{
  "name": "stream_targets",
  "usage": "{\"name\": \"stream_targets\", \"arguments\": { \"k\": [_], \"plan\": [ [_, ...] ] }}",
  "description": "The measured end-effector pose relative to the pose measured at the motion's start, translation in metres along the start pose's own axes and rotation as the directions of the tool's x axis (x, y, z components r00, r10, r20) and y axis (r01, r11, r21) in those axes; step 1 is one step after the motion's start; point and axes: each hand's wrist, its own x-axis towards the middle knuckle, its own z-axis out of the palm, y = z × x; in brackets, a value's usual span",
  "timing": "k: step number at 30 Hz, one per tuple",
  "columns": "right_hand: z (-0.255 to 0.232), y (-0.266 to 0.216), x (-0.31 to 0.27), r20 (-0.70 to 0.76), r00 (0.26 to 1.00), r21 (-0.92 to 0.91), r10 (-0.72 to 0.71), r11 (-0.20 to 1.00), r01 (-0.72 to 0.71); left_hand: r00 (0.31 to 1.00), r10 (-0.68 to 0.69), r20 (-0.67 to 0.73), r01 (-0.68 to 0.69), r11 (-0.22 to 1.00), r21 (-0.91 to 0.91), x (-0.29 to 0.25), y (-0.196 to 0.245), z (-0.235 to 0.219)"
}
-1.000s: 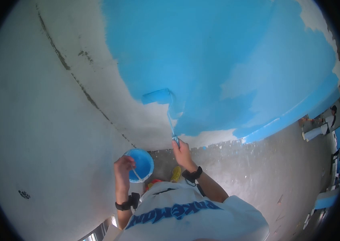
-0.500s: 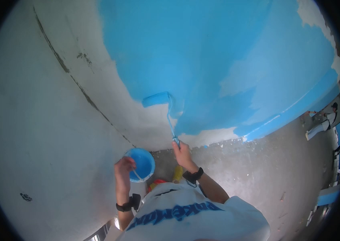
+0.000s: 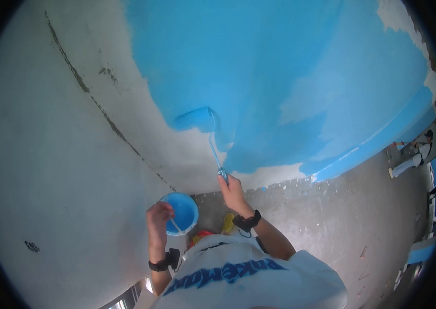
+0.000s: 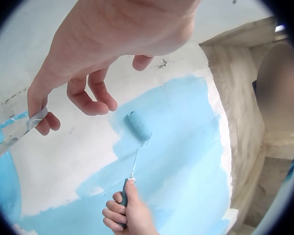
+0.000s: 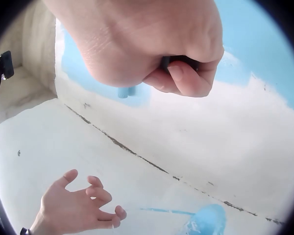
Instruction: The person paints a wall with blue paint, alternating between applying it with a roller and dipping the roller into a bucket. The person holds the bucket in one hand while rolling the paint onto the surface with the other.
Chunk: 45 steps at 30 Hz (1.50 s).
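My right hand point(image 3: 233, 194) grips the dark handle of a paint roller point(image 3: 193, 118), its thumb along the grip in the left wrist view. The blue-coated roller lies against the wall at the border of blue paint and bare white. In the right wrist view, the curled fingers hide most of the tool. My left hand point(image 3: 159, 216) hangs at a blue paint bucket point(image 3: 196, 219), a finger hooked round its whitish, paint-smeared carrying handle point(image 4: 12, 141). The other left fingers are loosely bent. Blue paint coats the bucket's inside.
A cracked seam point(image 3: 112, 123) runs down the corner between the painted wall and the pale side wall point(image 3: 63, 206). Paint flecks dot the grey floor point(image 3: 321, 216). A yellow shoe point(image 3: 228, 222) stands below me. Another person point(image 3: 414, 158) is far off at the right.
The roller and my right hand have shifted slightly up and left along the wall. My left hand and the bucket stay nearly in place.
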Motion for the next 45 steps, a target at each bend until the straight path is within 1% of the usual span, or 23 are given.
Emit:
{"name": "stream_targets", "arguments": {
  "k": [2,4,6,8,9,11,12,14,15,17,18,20,23,26,28,30,32,36,38,40,42,44,45],
  "plan": [
    [0.002,0.005,0.0,0.009,1.0,0.032,0.007,0.999,-0.007,1.0,0.015,0.004,-0.015,1.0,-0.02,0.0,0.001,0.0],
    [0.007,0.029,-0.006,-0.025,0.999,0.0,0.025,1.0,-0.025,1.0,0.023,-0.007,-0.023,1.0,-0.014,-0.001,0.001,-0.002],
    [0.004,0.043,-0.016,-0.024,0.999,-0.024,0.034,0.999,-0.034,0.999,0.03,-0.023,-0.03,0.999,-0.015,-0.003,-0.003,-0.006],
    [-0.002,0.044,-0.025,-0.039,0.998,-0.071,0.046,0.996,-0.049,1.0,0.019,-0.024,-0.019,1.0,0.006,-0.002,-0.007,-0.012],
    [-0.005,0.035,-0.028,-0.052,0.998,-0.093,0.037,0.995,-0.041,0.998,0.052,-0.019,-0.052,0.999,0.003,-0.001,-0.007,-0.013],
    [-0.011,0.02,-0.035,-0.056,0.998,-0.124,0.04,0.991,-0.046,0.995,-0.012,-0.095,0.013,1.0,0.016,-0.005,-0.007,-0.01],
    [-0.013,0.012,-0.037,-0.06,0.998,-0.117,0.013,0.993,-0.02,0.996,0.016,-0.09,-0.015,1.0,0.017,-0.005,-0.007,-0.01],
    [-0.017,-0.007,-0.04,-0.026,0.998,-0.07,0.06,0.996,-0.062,0.996,0.016,-0.084,-0.017,1.0,-0.011,-0.007,-0.007,-0.009],
    [-0.018,-0.02,-0.037,-0.031,0.999,-0.067,0.043,0.997,-0.045,0.996,0.018,-0.084,-0.019,1.0,-0.011,-0.007,-0.008,-0.009],
    [-0.022,-0.048,-0.029,-0.013,1.0,0.037,-0.008,0.999,0.009,0.997,0.024,-0.078,-0.023,1.0,0.009,-0.008,-0.008,-0.009],
    [-0.022,-0.06,-0.022,-0.017,1.0,0.039,-0.014,0.999,0.014,0.997,0.013,-0.081,-0.01,1.0,0.029,-0.009,-0.009,-0.009],
    [-0.022,-0.089,0.002,-0.03,0.988,0.024,-0.155,0.988,0.155,0.997,0.032,-0.071,-0.029,0.999,0.039,-0.011,-0.01,-0.01],
    [-0.019,-0.148,0.033,0.031,0.983,0.262,-0.181,0.951,0.167,0.996,0.053,-0.073,-0.051,0.998,0.034,-0.014,-0.014,-0.013],
    [-0.013,-0.201,0.061,0.073,0.973,0.473,-0.22,0.866,0.161,0.996,0.054,-0.069,-0.053,0.999,0.009,-0.016,-0.016,-0.017],
    [-0.012,-0.238,0.072,0.102,0.968,0.521,-0.231,0.841,0.146,0.997,0.045,-0.065,-0.046,0.999,-0.003,-0.018,-0.018,-0.019],
    [-0.004,-0.257,0.087,0.134,0.962,0.564,-0.239,0.816,0.125,0.997,0.039,-0.065,-0.042,0.998,-0.044,-0.019,-0.021,-0.021],
    [0.008,-0.264,0.1,0.096,0.937,0.519,-0.336,0.82,0.241,0.997,0.038,-0.069,-0.04,0.999,-0.032,-0.018,-0.022,-0.022],
    [0.025,-0.26,0.101,0.124,0.924,0.525,-0.361,0.814,0.248,0.997,0.003,-0.077,-0.007,0.999,-0.051,-0.022,-0.026,-0.023],
    [0.046,-0.226,0.104,0.177,0.958,0.633,-0.226,0.771,0.065,0.997,0.003,-0.083,-0.009,0.998,-0.065,-0.024,-0.028,-0.024],
    [0.067,-0.187,0.104,0.154,0.966,0.584,-0.206,0.808,0.079,0.996,-0.004,-0.089,-0.003,0.997,-0.075,-0.022,-0.032,-0.031],
    [0.082,-0.147,0.097,0.127,0.974,0.535,-0.188,0.84,0.093,0.998,0.024,-0.061,-0.023,0.999,0.025,-0.021,-0.033,-0.033],
    [0.093,-0.106,0.086,0.082,0.98,0.426,-0.183,0.895,0.132,0.998,0.011,-0.068,-0.01,1.0,0.021,-0.022,-0.033,-0.032],
    [0.095,-0.091,0.078,0.082,0.981,0.423,-0.178,0.897,0.127,0.997,0.005,-0.075,-0.004,1.0,0.019,-0.022,-0.034,-0.031]
  ]
}}
